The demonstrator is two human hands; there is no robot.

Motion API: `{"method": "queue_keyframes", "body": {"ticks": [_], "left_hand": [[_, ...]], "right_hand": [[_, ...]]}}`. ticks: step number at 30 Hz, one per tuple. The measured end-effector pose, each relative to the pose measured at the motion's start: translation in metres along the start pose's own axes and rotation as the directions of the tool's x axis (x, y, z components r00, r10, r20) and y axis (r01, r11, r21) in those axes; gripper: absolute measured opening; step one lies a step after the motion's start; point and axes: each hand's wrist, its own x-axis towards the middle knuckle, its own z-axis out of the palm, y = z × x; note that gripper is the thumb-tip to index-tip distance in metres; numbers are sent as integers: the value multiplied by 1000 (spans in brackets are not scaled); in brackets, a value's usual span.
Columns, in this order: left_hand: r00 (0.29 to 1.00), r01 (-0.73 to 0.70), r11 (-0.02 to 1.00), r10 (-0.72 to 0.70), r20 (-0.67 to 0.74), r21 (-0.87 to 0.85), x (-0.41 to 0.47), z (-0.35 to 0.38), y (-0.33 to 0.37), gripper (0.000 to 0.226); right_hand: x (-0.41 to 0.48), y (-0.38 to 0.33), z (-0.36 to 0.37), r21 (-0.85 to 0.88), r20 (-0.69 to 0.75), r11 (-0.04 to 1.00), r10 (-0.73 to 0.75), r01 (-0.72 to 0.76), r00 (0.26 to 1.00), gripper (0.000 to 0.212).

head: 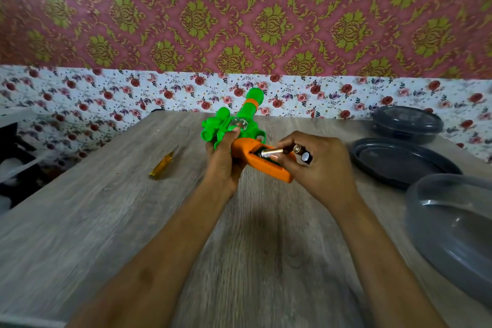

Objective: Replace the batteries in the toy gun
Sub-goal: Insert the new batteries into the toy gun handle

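- Grey bowl (426, 237) sits at the desk's (106, 208) right edge.
- Right grip (314, 165) pinches a battery (271, 152) at the toy gun's (210, 130) open orange handle.
- Left grip (226, 165) clamps the gun's green body, over mid-desk.

Grey wood-grain table (80, 221) against pink-and-gold damask wall (239, 8) with floral strip (106, 93) below

Soft even light, arm shadow on the table (106, 221), motion-blurred, edges bowed by wide-angle.
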Motion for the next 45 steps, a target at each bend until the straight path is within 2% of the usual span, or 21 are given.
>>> {"method": "queue_keyframes", "body": {"ticks": [2, 6, 8, 11, 15, 18, 22, 25, 27, 28, 29, 31, 33, 34, 35, 37, 41, 45], "left_hand": [[1000, -1, 1000, 1, 16, 28, -4, 3, -1, 53], [999, 25, 998, -27, 31, 55, -7, 5, -4, 49], [999, 38, 997, -40, 23, 72, -5, 2, -5, 53], [999, 49, 995, -49, -6, 87, -3, -2, -6, 56], [997, 62, 991, -66, 27, 122, -8, 1, -5, 50], [989, 122, 984, -132, 71, 131, -19, 9, -4, 39], [975, 200, 964, -214, 62, 176, -31, 17, -16, 30], [942, 302, 937, -322, 94, 176, -41, 22, -22, 23], [941, 309, 939, -325, 98, 149, -41, 22, -22, 24], [948, 292, 947, -305, 90, 136, -40, 22, -20, 26], [961, 259, 956, -270, 66, 135, -38, 22, -18, 29], [974, 212, 967, -221, 53, 138, -35, 20, -14, 29], [978, 188, 969, -199, 55, 163, -31, 18, -12, 18], [979, 184, 968, -196, 60, 169, -31, 18, -10, 14], [979, 181, 968, -194, 58, 175, -30, 17, -10, 13], [982, 173, 970, -183, 45, 173, -27, 15, -10, 12], [982, 185, 962, -186, -12, 201, -25, 10, -10, 18], [980, 200, 958, -197, -36, 205, -25, 10, -9, 30]], "right_hand": [[-1, -1, 2, -47, 66, 999, 2, 1, 998, 19], [-1, -2, -2, -23, 159, 997, 75, -72, 984, 24], [0, -1, -7, -16, 241, 995, 100, -99, 965, 18], [0, -1, -7, -15, 314, 987, 156, -159, 937, 20], [2, -3, -9, 118, 322, 943, 259, -310, 911, 12], [1, 0, -9, 185, 315, 911, 301, -369, 900, 25], [-3, -3, 7, 86, 286, 896, 397, -436, 872, 35], [-3, -4, 15, 123, 264, 868, 438, -481, 859, 36], [-3, -4, 15, 142, 239, 861, 449, -489, 861, 34], [-2, -4, 15, 205, 226, 830, 476, -519, 850, 31], [0, -4, 14, 317, 224, 754, 529, -575, 818, 27], [4, -2, 10, 545, 310, 462, 665, -700, 680, 18], [6, 4, 6, 679, 462, 116, 700, -725, 545, 21], [6, 7, 5, 709, 519, -17, 689, -705, 506, 23], [5, 8, 4, 724, 556, -107, 676, -682, 484, 24], [2, 8, 5, 738, 573, -170, 669, -653, 473, 21], [0, 6, 12, 770, 490, -111, 734, -629, 470, 23], [0, 6, 14, 760, 469, -35, 721, -649, 510, 22]]}}
